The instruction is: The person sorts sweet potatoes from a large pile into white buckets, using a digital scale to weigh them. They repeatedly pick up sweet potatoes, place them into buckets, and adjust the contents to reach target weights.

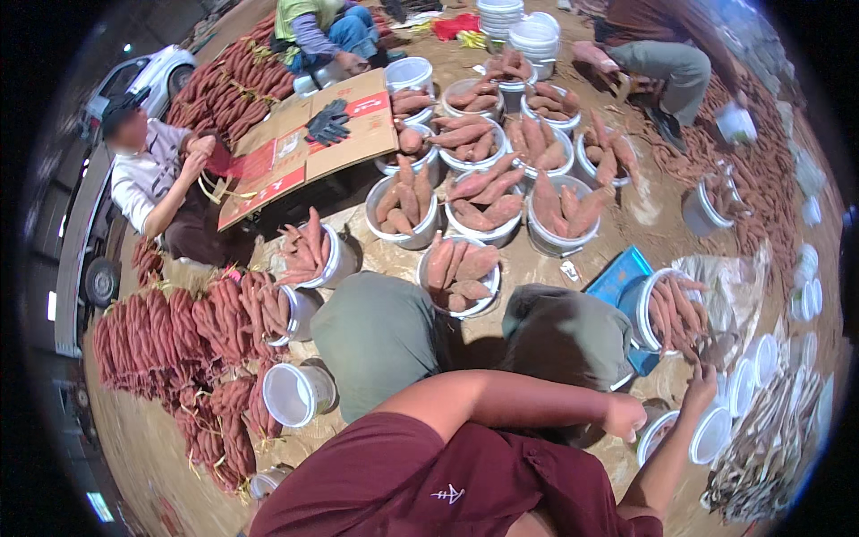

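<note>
My left hand (625, 416) reaches across my lap to the right with its fingers curled. Just beyond it is a white plastic bucket (654, 436), partly hidden by my right forearm. Whether that hand holds anything is unclear. My right hand (702, 384) is raised at the lower edge of a white bucket of sweet potatoes (676, 310). Something brown and blurred lies at its fingertips, so its grip cannot be made out. That bucket stands tilted over a blue plastic tray (621, 272). Between my knees is another bucket filled with sweet potatoes (460, 272).
Several filled buckets (484, 205) crowd the ground ahead. Bundled sweet potatoes (154, 322) and an empty bucket (290, 396) are at left. A cardboard sheet (349, 151) carries dark gloves (327, 124). A seated person (144, 168) is left; two others work farther off. Empty buckets (741, 386) stand right.
</note>
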{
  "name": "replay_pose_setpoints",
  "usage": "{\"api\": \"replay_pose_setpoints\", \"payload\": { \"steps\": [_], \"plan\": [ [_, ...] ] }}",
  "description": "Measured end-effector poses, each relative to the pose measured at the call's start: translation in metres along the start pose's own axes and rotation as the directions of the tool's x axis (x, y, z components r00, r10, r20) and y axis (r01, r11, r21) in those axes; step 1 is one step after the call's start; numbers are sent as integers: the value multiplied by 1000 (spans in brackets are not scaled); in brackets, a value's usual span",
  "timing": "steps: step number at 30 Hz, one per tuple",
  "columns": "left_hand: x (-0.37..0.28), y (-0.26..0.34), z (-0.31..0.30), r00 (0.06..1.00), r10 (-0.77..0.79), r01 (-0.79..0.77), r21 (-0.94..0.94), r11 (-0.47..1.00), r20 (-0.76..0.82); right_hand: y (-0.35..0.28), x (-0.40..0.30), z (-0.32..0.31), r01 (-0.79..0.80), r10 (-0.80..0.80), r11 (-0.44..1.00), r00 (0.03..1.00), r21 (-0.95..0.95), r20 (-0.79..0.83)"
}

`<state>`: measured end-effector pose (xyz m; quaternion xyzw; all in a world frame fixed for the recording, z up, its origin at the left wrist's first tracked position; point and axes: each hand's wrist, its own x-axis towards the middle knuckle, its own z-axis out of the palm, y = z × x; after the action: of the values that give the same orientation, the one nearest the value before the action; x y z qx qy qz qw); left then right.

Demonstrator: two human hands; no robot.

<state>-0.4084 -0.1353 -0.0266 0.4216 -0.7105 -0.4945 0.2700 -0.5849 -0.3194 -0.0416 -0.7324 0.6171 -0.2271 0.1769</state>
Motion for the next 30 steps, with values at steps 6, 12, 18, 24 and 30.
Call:
{"api": "replay_pose_setpoints", "payload": {
  "steps": [6,12,18,24,30],
  "plan": [
    [-3,7,-14,999,6,-10,-99,995,-43,-30,-7,-39,211,-229,967,966,-143,-122],
    [-4,22,-28,638,88,-105,26,994,-765,-96,-38,-95,290,-291,956,956,-42,-24],
    [-14,33,-38,862,-32,22,-26,999,-505,-120,-73,-102,246,-278,955,936,162,216],
    [-11,21,-35,935,47,-168,-320,932,-353,-111,-73,-96,-270,-30,752,897,601,441],
    [-21,38,-50,997,-66,16,-693,721,-45,-83,-87,-53,-561,70,3,826,828,560]
  ]
}}
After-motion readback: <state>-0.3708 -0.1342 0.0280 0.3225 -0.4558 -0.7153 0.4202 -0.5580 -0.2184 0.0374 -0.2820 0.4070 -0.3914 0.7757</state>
